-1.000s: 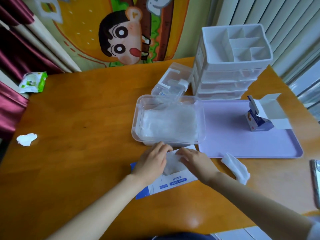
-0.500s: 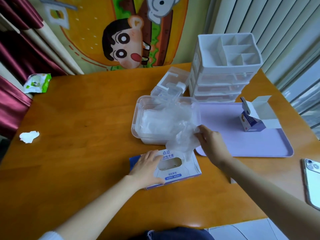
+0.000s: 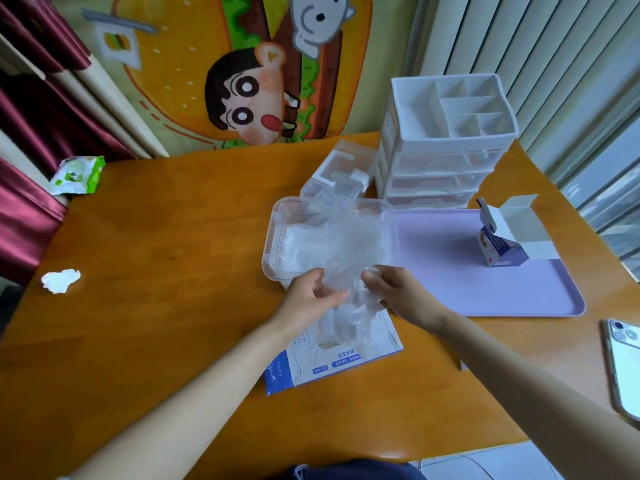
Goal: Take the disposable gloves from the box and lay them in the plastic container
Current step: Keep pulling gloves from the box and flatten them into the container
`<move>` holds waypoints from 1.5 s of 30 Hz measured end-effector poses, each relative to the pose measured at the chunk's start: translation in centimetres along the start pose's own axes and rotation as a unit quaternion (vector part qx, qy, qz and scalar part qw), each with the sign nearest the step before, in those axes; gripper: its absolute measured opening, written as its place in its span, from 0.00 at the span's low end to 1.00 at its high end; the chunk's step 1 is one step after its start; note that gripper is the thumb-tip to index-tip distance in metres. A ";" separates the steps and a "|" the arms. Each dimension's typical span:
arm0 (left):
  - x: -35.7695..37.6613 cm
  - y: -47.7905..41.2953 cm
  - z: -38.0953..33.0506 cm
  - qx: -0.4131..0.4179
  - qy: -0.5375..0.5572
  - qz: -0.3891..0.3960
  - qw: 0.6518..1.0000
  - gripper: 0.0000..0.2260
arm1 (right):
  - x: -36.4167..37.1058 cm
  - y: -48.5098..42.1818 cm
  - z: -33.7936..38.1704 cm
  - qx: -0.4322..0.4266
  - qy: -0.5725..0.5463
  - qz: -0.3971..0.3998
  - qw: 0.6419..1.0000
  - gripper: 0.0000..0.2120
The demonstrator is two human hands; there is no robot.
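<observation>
Disposable gloves [image 3: 346, 261], a crumpled clear bunch, hang between my two hands just above the near edge of the plastic container [image 3: 273, 233], and their lower end trails down to the opening of the box [image 3: 332, 362]. My left hand [image 3: 313, 296] pinches the film between thumb and fingertips from one side, and my right hand [image 3: 398, 292] grips it with curled fingers from the other. I judge that two holds let me spread the thin, clingy plastic so it lies flat rather than in a wad. The container sits open directly beyond the box, so the carry is short, and a flat layer of gloves lies in it already. Just beside it on the right is a lavender tray [image 3: 485, 292] with a small open carton [image 3: 502, 247] standing on it, and a white drawer organiser [image 3: 446, 157] stands behind. A phone [image 3: 623, 368] lies at the right edge of the surface [image 3: 156, 271], with a crumpled tissue [image 3: 60, 280] and a green wipes pack [image 3: 78, 174] far left.
</observation>
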State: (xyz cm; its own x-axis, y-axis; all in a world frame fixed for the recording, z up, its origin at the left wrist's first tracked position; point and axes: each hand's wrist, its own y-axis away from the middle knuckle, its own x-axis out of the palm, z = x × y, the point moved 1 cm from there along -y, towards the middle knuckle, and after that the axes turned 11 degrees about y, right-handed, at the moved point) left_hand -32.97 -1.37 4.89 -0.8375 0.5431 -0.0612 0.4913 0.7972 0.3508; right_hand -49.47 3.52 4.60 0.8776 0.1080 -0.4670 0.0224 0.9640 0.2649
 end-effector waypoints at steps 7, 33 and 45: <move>-1.8 -0.6 -0.1 0.000 -0.007 -0.057 0.998 0.04 | -0.3 -0.7 -1.3 0.092 -0.089 -0.081 0.988 0.17; -4.7 -1.9 -1.4 0.006 -0.005 -0.090 0.996 0.09 | -0.3 -0.9 -0.7 0.127 -0.162 -0.153 0.967 0.14; -3.3 -2.6 -0.7 0.094 0.081 -0.276 0.953 0.04 | 0.2 -1.1 -1.3 0.156 -0.305 -0.149 0.927 0.10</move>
State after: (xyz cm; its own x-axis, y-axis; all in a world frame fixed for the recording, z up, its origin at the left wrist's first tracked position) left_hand -31.62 -5.37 4.83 -0.9992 -0.0081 -0.0382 -0.0131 0.9911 0.1324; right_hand -49.96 2.73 3.17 0.9153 -0.4024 -0.0190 0.3622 0.8013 0.4762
